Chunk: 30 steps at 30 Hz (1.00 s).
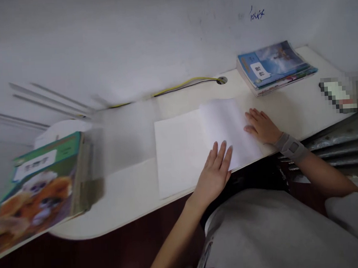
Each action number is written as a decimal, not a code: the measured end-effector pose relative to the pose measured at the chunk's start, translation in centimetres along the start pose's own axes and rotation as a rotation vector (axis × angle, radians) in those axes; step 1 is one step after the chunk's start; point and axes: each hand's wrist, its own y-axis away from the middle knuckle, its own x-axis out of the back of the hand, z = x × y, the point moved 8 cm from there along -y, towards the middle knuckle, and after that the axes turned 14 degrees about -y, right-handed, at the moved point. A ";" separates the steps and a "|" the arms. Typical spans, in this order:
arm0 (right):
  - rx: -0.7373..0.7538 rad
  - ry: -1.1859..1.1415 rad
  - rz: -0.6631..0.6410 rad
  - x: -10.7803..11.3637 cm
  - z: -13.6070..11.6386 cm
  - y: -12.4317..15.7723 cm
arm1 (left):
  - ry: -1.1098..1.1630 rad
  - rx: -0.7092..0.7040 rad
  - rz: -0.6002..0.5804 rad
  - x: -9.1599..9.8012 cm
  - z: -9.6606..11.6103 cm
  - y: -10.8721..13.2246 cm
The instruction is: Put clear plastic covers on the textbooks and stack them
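White paper lies on the desk in front of me: a flat sheet [178,150] on the left, and a slightly curved white sheet [226,127] on its right side. My left hand [215,172] rests with spread fingers on the lower edge of the curved sheet. At that sheet's right edge lies my right hand [262,125], palm down, fingers apart, a grey band on its wrist. Neither hand grips anything. Whether the two sheets are joined, I cannot tell.
A stack of books [271,67] with a blue cover lies at the back right. A pixelated object [339,95] is near the right end. At the left stands a thick stack of books [46,185], green-edged on top. A yellow cable [182,85] runs along the wall into a desk hole.
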 end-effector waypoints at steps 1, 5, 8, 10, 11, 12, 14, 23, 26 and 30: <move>-0.008 -0.009 -0.001 0.0 0.0 0.2 | -0.011 -0.013 0.002 -0.1 0.1 -0.1; -0.014 -0.024 -0.014 0.1 0.2 0.1 | -0.072 -0.048 0.034 -0.2 0.7 -0.5; -0.008 -0.026 -0.029 -0.1 0.3 -0.1 | -0.085 -0.085 0.056 -0.2 1.2 -0.8; -0.005 -0.026 -0.030 -0.1 0.3 -0.1 | -0.081 -0.116 0.059 -0.1 1.4 -1.1; -0.002 -0.025 -0.030 -0.1 0.3 0.0 | -0.077 -0.131 0.059 -0.1 1.5 -1.2; 0.000 -0.024 -0.030 -0.1 0.3 0.0 | -0.076 -0.143 0.058 0.0 1.5 -1.3; 0.002 -0.023 -0.033 0.0 0.1 0.1 | -0.082 -0.161 0.060 0.2 1.6 -1.4; 0.006 -0.047 -0.034 0.2 0.1 0.0 | -0.067 -0.213 0.165 1.1 1.7 -0.9; 0.020 -0.055 -0.034 0.1 0.2 0.0 | -0.043 -0.212 0.205 1.3 1.5 -0.5; 0.020 -0.061 -0.035 0.0 0.3 0.0 | -0.003 -0.239 0.192 1.0 1.8 -0.6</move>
